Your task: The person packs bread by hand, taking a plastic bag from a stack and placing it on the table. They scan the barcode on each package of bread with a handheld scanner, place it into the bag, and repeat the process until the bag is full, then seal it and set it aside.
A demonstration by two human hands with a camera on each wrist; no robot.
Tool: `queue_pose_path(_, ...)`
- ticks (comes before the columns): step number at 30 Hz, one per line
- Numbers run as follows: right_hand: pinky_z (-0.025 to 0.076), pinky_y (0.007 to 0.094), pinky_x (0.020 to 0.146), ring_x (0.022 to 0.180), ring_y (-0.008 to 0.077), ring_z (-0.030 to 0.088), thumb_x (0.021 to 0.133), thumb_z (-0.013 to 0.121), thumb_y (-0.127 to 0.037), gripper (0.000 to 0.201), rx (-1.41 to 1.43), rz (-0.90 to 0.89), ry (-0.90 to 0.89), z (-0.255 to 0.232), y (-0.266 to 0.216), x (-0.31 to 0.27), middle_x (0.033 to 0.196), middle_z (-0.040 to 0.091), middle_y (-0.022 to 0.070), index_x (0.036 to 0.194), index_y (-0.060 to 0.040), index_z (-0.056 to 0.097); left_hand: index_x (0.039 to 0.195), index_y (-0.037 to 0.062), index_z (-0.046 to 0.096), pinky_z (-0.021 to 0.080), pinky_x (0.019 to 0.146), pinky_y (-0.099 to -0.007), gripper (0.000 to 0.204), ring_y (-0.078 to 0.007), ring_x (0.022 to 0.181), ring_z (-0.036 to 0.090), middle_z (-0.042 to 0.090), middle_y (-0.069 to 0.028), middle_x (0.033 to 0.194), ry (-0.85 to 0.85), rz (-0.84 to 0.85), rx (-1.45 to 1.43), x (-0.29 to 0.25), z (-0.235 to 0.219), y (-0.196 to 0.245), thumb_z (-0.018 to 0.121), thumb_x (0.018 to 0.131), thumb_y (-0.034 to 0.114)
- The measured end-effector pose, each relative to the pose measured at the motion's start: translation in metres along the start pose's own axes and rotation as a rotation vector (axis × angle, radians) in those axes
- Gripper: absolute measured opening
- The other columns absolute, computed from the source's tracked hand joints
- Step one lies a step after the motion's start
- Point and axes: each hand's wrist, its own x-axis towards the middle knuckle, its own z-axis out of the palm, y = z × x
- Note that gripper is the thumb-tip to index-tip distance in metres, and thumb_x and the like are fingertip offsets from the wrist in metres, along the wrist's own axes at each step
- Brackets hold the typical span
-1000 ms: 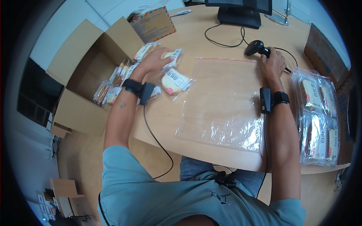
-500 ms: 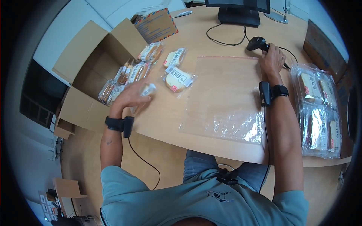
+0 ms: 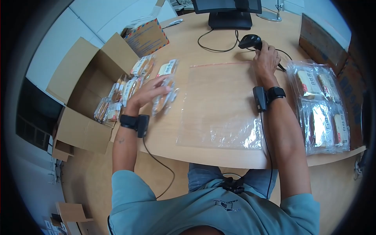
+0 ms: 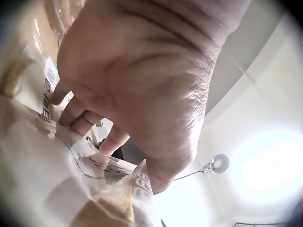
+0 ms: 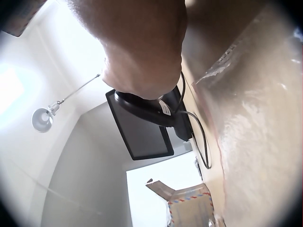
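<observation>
Head view first: at the far left an open carton [image 3: 84,129] lies on its side, its flaps spread, with wrapped bread packets [image 3: 132,89] bunched at its mouth. Behind it stands a small striped-edge box [image 3: 147,38]. Then comes the left hand [image 3: 147,94] — thumb and fingers bent round a bread packet [image 3: 159,103], slightly blurred, just left of the clear bag. Hand and packet hide the table under them; another packet [image 3: 167,67] lies just beyond. The flat clear bag [image 3: 219,105] takes up the middle, a monitor [image 3: 229,17] and its looped cord [image 3: 217,50] behind it. The right hand [image 3: 268,60], fingers wrapped round a black scanner [image 3: 250,40], rests by the bag's upper right corner. At the right lies a filled bag [image 3: 322,125], with a brown box [image 3: 321,37] behind it.

Half a second ago the left hand was down by the carton's near edge — now it is nearer the clear bag, while the right hand keeps the scanner.
</observation>
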Motion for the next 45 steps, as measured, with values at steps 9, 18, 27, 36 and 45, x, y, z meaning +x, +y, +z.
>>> queue_pose_path(9, 0.036, 0.0520, 0.093, 0.106, 0.0361, 0.055, 0.088, 0.060, -0.019, 0.026, 0.054, -0.089, 0.073, -0.005, -0.007, 0.011, 0.106, 0.060, 0.0175, 0.109, -0.0028, 0.055, 0.146, 0.0042, 0.037, 0.043, 0.104, -0.0573, 0.060, -0.0395, 0.127, 0.052, 0.054, -0.0225, 0.133, -0.056, 0.287, -1.199, 0.015, -0.001, -0.001, 0.052, 0.097, 0.035)
queue_pose_path(18, 0.046, 0.0514, 0.078, 0.092, 0.0398, 0.060, 0.079, 0.074, -0.038, 0.049, 0.201, -0.168, 0.018, -0.026, -0.026, 0.017, 0.097, 0.062, 0.0206, 0.104, -0.0003, 0.055, 0.145, 0.0038, 0.039, 0.034, 0.104, -0.0709, 0.060, -0.0553, 0.131, 0.041, 0.045, -0.0296, 0.142, -0.340, 0.215, -1.650, 0.128, 0.080, 0.019, 0.038, 0.098, 0.041)
queue_pose_path(27, 0.049, 0.0461, 0.078, 0.090, 0.0368, 0.062, 0.076, 0.076, -0.035, 0.045, 0.202, -0.221, -0.197, -0.026, -0.042, 0.006, 0.094, 0.064, 0.0186, 0.098, -0.0013, 0.055, 0.140, 0.0048, 0.043, 0.041, 0.097, -0.0712, 0.055, -0.0545, 0.127, 0.045, 0.051, -0.0273, 0.134, -0.294, 0.119, -1.557, 0.131, 0.099, 0.030, 0.032, 0.101, 0.043)
queue_pose_path(36, 0.049, 0.0464, 0.077, 0.089, 0.0378, 0.062, 0.076, 0.073, -0.031, 0.042, 0.225, -0.252, -0.241, -0.026, -0.043, 0.005, 0.094, 0.064, 0.0202, 0.098, -0.0009, 0.054, 0.140, 0.0076, 0.041, 0.043, 0.097, -0.0703, 0.055, -0.0547, 0.126, 0.046, 0.050, -0.0258, 0.135, -0.337, 0.116, -1.543, 0.134, 0.106, 0.031, 0.032, 0.101, 0.046)
queue_pose_path(45, 0.044, 0.0491, 0.083, 0.098, 0.0379, 0.060, 0.081, 0.065, -0.027, 0.035, 0.133, -0.192, -0.279, -0.024, -0.028, 0.012, 0.100, 0.063, 0.0202, 0.102, -0.0018, 0.054, 0.140, 0.0039, 0.042, 0.044, 0.095, -0.0693, 0.064, -0.0563, 0.123, 0.047, 0.050, -0.0272, 0.134, -0.350, 0.164, -1.601, 0.135, 0.087, 0.024, 0.031, 0.100, 0.052)
